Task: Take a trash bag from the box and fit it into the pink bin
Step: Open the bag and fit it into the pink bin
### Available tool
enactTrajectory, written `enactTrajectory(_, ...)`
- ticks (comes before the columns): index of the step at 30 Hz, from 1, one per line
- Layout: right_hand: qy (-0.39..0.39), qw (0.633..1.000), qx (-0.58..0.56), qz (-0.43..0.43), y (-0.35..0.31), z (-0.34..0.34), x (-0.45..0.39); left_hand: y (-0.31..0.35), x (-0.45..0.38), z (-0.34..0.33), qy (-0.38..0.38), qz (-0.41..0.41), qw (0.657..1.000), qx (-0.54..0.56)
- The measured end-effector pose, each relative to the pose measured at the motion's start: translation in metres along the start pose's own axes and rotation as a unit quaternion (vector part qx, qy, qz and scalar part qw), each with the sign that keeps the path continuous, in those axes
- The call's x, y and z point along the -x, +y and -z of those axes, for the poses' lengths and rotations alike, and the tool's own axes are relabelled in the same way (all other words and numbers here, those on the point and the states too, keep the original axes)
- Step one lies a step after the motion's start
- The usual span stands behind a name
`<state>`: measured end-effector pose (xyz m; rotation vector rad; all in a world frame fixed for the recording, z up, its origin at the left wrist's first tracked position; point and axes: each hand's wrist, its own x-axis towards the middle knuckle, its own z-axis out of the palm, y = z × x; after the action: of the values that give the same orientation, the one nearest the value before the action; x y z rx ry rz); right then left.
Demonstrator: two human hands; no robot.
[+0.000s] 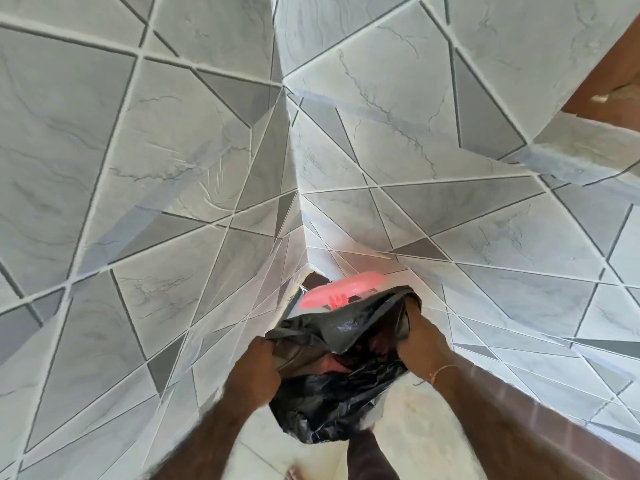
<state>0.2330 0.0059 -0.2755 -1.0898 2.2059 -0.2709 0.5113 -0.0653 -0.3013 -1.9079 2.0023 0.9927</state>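
A black trash bag [332,403] hangs open in front of me, low in the head view, in a corner of tiled walls. My left hand [254,370] grips the bag's left edge. At the right edge, my right hand [414,332] reaches into the bag's mouth and its fingers are hidden by the plastic. Just behind the bag, the open lid of the pink bin [343,289] shows against the wall. A little pink shows through the bag's opening. The bin's body is covered by the bag. No box is in view.
Grey and white tiled walls [173,168] meet in a corner straight ahead. A brown wooden edge [609,81] shows at the upper right, and a brown tiled band [554,427] runs along the lower right. Pale floor tiles [408,420] and my foot [294,474] lie below.
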Motion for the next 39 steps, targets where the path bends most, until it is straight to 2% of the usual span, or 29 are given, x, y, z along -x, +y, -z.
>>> enactTrajectory(5,-0.015,1.0,-0.004,-0.022,0.02,-0.003,-0.042,0.032,-0.03,-0.015,0.011,-0.021,1.0,0.02)
enactTrajectory(11,-0.085,0.996,0.013,-0.033,0.051,-0.028,-0.084,0.045,-0.054,-0.05,-0.033,0.014,0.999,0.003)
enactTrajectory(13,-0.112,0.993,-0.026,-0.035,0.055,-0.042,-0.093,0.051,-0.058,-0.062,-0.047,0.017,0.999,0.001)
enactTrajectory(19,-0.154,0.983,-0.044,-0.091,0.064,-0.083,-0.118,0.055,-0.087,-0.104,-0.065,0.014,0.997,0.048)
enactTrajectory(24,-0.124,0.987,-0.032,-0.101,0.074,-0.112,-0.145,0.051,-0.125,-0.129,-0.063,0.002,0.996,0.058)
enactTrajectory(30,-0.061,0.989,-0.078,-0.107,0.084,-0.125,-0.17,0.046,-0.157,-0.129,0.021,-0.009,0.994,0.103)
enactTrajectory(34,-0.033,0.99,-0.098,-0.094,0.086,-0.132,-0.176,0.045,-0.161,-0.131,0.037,-0.017,0.992,0.124)
enactTrajectory(39,-0.053,0.99,-0.093,-0.09,0.09,-0.153,-0.181,0.035,-0.165,-0.149,0.027,-0.013,0.992,0.125)
